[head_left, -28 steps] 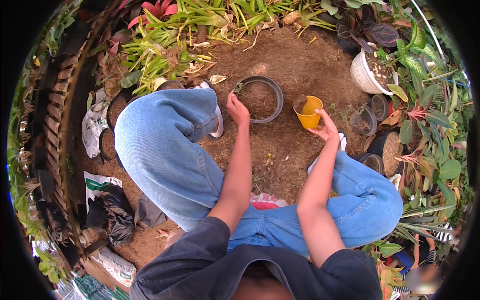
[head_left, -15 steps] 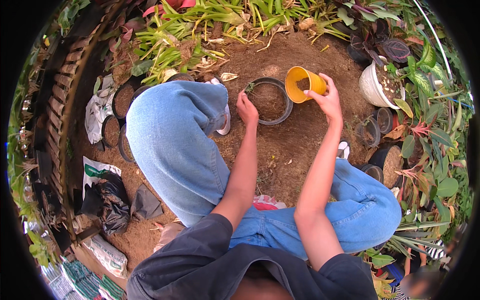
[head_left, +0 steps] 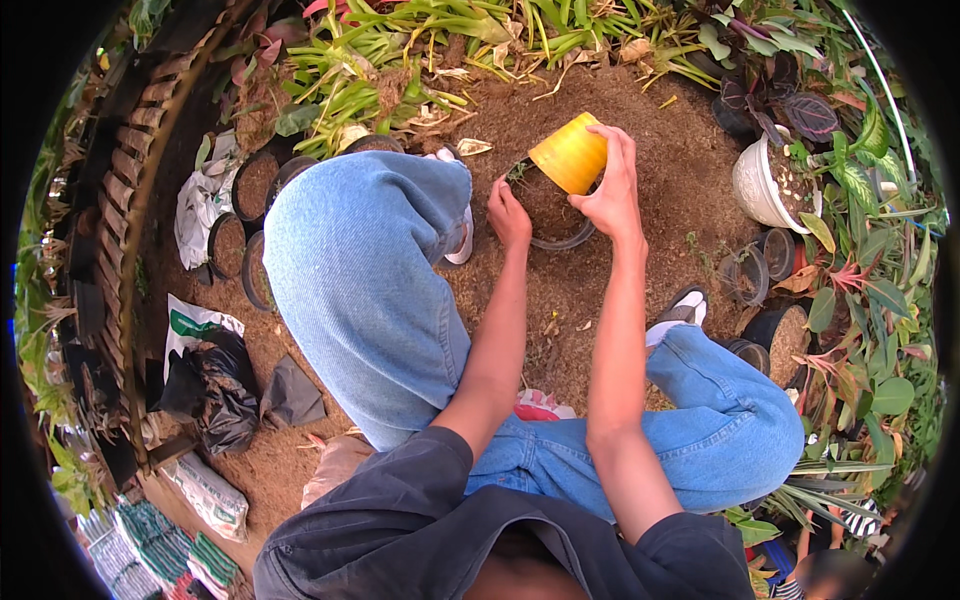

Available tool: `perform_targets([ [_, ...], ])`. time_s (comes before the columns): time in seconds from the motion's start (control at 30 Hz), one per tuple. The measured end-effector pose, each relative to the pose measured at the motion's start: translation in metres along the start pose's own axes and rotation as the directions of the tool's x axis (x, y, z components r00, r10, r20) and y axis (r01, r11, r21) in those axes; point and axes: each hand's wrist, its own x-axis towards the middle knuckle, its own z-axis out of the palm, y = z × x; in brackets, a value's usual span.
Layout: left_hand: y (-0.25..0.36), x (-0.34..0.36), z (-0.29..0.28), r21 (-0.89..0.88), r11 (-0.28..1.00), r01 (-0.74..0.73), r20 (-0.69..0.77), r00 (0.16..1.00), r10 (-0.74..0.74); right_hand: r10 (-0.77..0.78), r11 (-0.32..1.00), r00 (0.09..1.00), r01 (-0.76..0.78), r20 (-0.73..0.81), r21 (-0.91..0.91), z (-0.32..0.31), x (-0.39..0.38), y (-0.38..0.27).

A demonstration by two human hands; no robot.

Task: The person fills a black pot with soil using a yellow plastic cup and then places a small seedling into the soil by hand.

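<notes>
My right hand (head_left: 612, 195) grips a yellow plastic pot (head_left: 568, 152) by its side, tipped mouth down over a round black pot (head_left: 563, 243). Dark soil (head_left: 545, 205) fills the part of the black pot that shows. At the black pot's left rim, my left hand (head_left: 510, 215) has its fingers closed on a small green plant (head_left: 517, 172). Its fingertips are partly hidden, so the exact hold is hard to see. The yellow pot's mouth faces away, and its inside is out of sight.
A white pot (head_left: 757, 185) with soil stands at right, near small clear pots (head_left: 745, 272). Soil-filled black pots (head_left: 228, 245) line the left, above a black plastic bag (head_left: 228, 390). Leafy green plants (head_left: 390, 85) border the far side. My shoe (head_left: 685, 308) rests on the ground.
My right hand has turned the yellow pot from sideways to mouth down and moved it left over the black pot. My left hand stays at the rim. The whole view has shifted slightly.
</notes>
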Motion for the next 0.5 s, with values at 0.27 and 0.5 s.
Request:
perform_targets([
  [0.27, 0.021, -0.008, -0.002, 0.005, 0.998, 0.057, 0.031, 0.998, -0.057, -0.059, 0.998, 0.998, 0.059, -0.01, -0.002, 0.004, 0.003, -0.011],
  [0.5, 0.003, -0.001, -0.001, 0.029, 0.998, 0.049, 0.001, 0.999, -0.049, -0.003, 0.999, 0.995, 0.008, -0.103, 0.052, -0.011, 0.007, -0.012],
])
